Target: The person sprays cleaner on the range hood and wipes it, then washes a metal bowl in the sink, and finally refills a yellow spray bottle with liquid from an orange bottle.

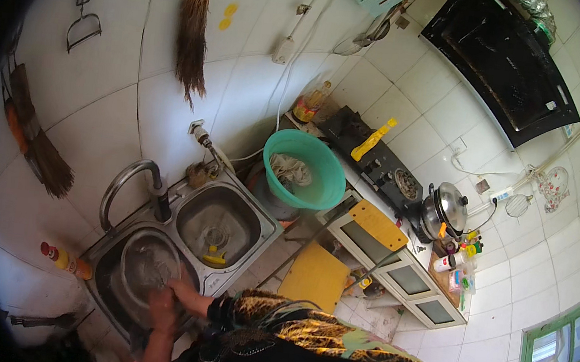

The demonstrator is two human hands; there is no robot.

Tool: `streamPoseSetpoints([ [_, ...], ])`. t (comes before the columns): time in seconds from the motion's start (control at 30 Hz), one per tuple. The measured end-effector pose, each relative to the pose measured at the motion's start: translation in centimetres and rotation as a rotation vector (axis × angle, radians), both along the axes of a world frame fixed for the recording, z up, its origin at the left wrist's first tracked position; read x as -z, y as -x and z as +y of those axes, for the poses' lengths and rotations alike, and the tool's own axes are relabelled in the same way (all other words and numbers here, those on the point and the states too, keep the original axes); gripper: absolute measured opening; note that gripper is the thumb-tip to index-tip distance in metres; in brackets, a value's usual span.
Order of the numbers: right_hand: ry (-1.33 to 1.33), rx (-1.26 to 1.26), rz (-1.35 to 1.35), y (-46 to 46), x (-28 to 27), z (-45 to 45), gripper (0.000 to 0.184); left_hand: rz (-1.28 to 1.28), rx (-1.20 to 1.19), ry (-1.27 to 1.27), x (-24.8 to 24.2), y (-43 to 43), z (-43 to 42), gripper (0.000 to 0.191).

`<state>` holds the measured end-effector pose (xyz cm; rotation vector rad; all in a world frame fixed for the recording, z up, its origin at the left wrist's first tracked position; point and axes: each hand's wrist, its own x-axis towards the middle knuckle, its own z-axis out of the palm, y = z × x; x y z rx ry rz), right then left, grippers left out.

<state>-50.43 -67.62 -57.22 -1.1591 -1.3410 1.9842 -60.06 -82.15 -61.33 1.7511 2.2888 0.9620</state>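
A round metal basin (150, 263) with water in it is in the left bowl of the steel double sink (104, 296). At the basin's near rim is my left hand (163, 306), blurred, with its fingers unclear. Just beside it, my right hand (184, 289) touches or overlaps the same rim; its grip cannot be made out. The curved metal faucet (134, 171) arches over the sink. In the right sink bowl (197, 208), a yellow object (214, 258) lies by the drain strainer (217, 236).
A sauce bottle (67, 262) stands left of the sink. To the right is a green plastic tub (329, 185) holding cloth and cloudy water. A yellow chair (311, 278) stands before a cabinet with a gas stove (376, 163) and lidded pot (446, 210). Brushes (194, 28) hang on the wall.
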Motion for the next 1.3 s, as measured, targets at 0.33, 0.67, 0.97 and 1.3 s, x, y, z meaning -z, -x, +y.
streamPoseSetpoints([
  [0.33, 0.415, -0.174, 0.041, -0.4, -0.3, 0.8, 0.091, 0.100, 0.000, 0.019, -1.3, -1.0, -0.6, 0.018],
  [0.67, -0.149, -0.215, 0.025, -0.1, 2.4, -0.5, 0.030, 0.287, -0.049, -0.181, -1.8, 0.2, -0.9, 0.004],
  [0.97, 0.451, -0.384, -0.003, -1.2, -0.4, 1.1, 0.033, 0.404, -0.076, -0.088, -0.5, 0.4, -1.1, 0.014],
  [1.3, 0.430, -0.339, 0.033, -1.4, 0.1, 0.6, 0.042, 0.292, -0.189, -0.207, -0.1, -1.2, -0.7, 0.005],
])
